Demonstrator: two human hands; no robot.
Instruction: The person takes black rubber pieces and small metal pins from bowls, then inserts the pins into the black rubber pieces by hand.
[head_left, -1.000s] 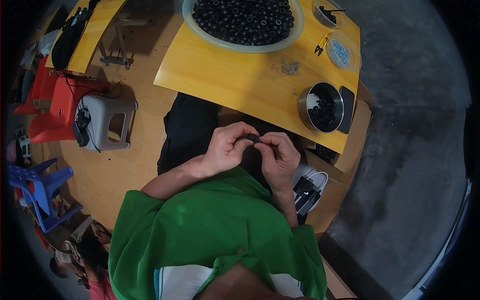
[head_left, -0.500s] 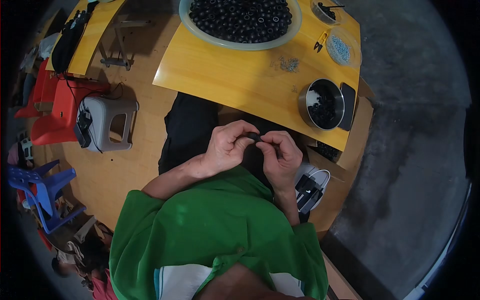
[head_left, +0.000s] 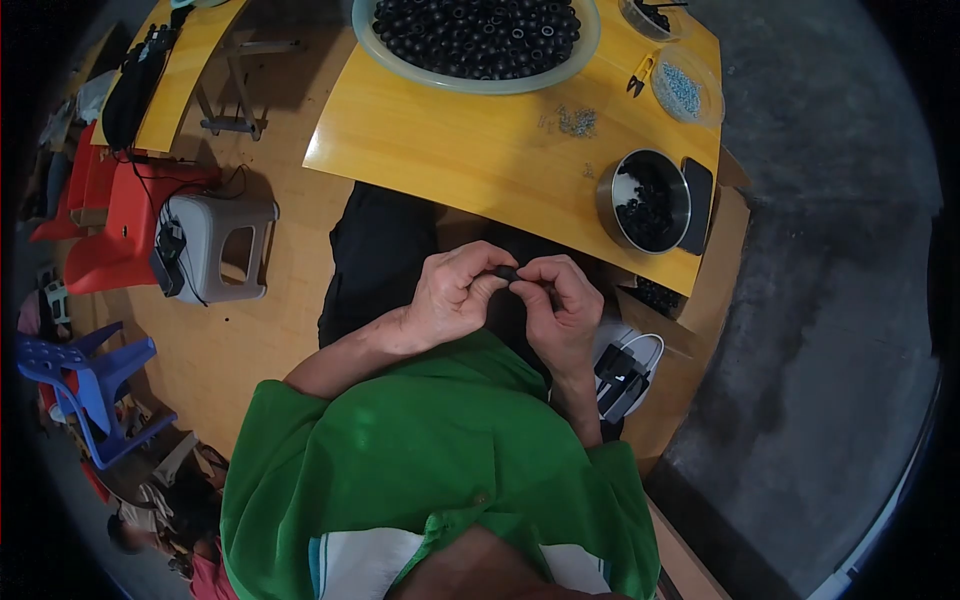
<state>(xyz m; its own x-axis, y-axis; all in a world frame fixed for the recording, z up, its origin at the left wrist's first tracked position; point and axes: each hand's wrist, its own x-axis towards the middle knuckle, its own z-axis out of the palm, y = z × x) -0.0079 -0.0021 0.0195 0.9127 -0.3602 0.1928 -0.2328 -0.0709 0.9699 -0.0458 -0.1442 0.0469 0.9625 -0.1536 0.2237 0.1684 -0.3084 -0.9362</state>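
Note:
In front of my green shirt, just off the table's near edge, both hands meet at a small dark piece (head_left: 507,272). My left hand (head_left: 450,292) is closed, pinching it between thumb and forefinger. Thumb and fingertips of my right hand (head_left: 562,300) press at its other side. The piece is mostly covered by fingers, so its exact kind does not show. On the table, a wide basin (head_left: 478,86) holds a heap of black round pieces with holes. To the right stands a steel bowl (head_left: 604,200) with black parts inside.
Small metal bits (head_left: 577,123) lie scattered on the yellow table (head_left: 430,140). Yellow-handled thread snips (head_left: 640,75), a clear tub of pale blue bits (head_left: 682,92) and a dark phone (head_left: 696,205) are at the right. A grey stool (head_left: 222,215) stands left.
The hands keep almost the same pinch, with only a slight shift of the fingers. The table and its bowls sit a little higher in view as the camera tilts.

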